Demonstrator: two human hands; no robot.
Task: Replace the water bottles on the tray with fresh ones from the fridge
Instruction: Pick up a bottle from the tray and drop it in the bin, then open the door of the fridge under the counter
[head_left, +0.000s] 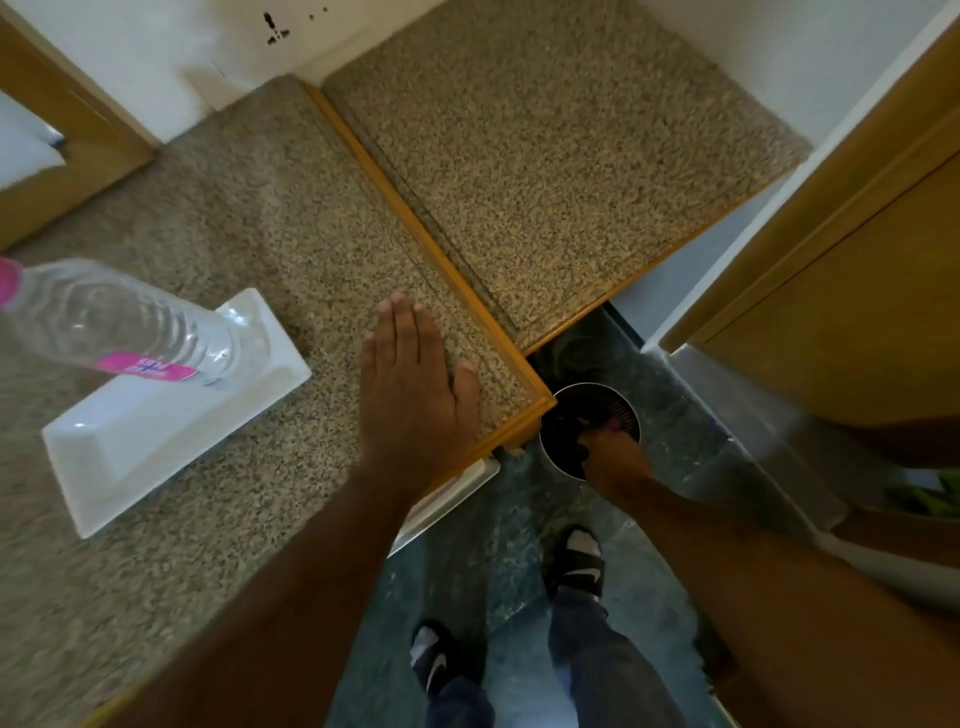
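Note:
A clear water bottle (119, 322) with a pink cap and pink label stands on the far end of a white rectangular tray (156, 441), on the speckled granite counter at the left. My left hand (415, 384) lies flat and empty on the counter near its wood-edged corner, to the right of the tray. My right hand (613, 457) reaches down into a round metal bin (566, 467) on the floor beside the counter corner. Something pink (616, 423) shows at its fingertips inside the bin. Whether the fingers grip it is hidden.
A second, higher granite counter section (545, 156) runs to the back right. A white edge (457, 488) juts out under the counter corner. Wooden panels (841, 291) stand at the right. My feet (576, 566) stand on the dark green floor.

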